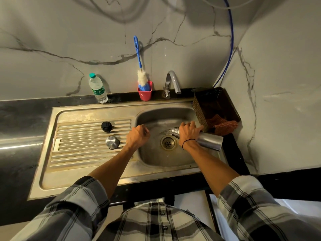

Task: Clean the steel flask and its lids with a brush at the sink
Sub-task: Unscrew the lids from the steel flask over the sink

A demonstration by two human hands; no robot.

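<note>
Steel sink unit (90, 173) set into dark countertop (20, 119); ribbed drainboard left, basin right. On drainboard: black lid (106, 126) toward the back, steel lid (112, 142) just in front of it, apart. Back ledge, left to right: plastic water bottle (97, 88), red cup (145, 92) holding bottle brush (141, 73), tap (171, 84). Right of basin: brown basket (208, 108), orange cloth (224, 126) apparently draped over its front edge.
</note>
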